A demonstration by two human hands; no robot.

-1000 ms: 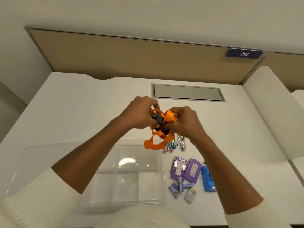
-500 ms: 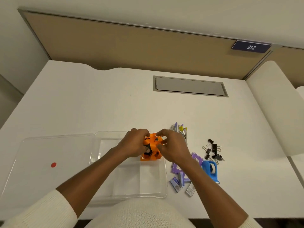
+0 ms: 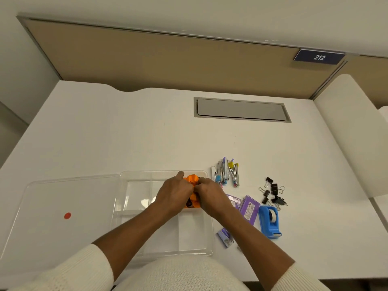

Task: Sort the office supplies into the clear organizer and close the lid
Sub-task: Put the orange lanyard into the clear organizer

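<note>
The clear organizer (image 3: 134,208) lies open on the white desk in front of me, its lid (image 3: 63,217) flat to the left with a red dot on it. My left hand (image 3: 174,195) and my right hand (image 3: 210,196) together press a bundled orange lanyard (image 3: 192,179) with a black clip into the organizer's back right compartment. Both hands grip it and hide most of it. To the right of the organizer lie small staplers (image 3: 226,173), black binder clips (image 3: 273,192), purple staple boxes (image 3: 248,208) and a blue tape dispenser (image 3: 269,220).
A grey cable hatch (image 3: 241,110) is set into the desk at the back. A tan partition with a blue "212" sign (image 3: 319,57) stands behind. A white divider (image 3: 346,133) borders the right side. Another small purple box (image 3: 225,237) lies by the organizer's front right corner.
Both hands have come down from above the desk with the orange lanyard, bunching it up and lowering it into the organizer's back right compartment.
</note>
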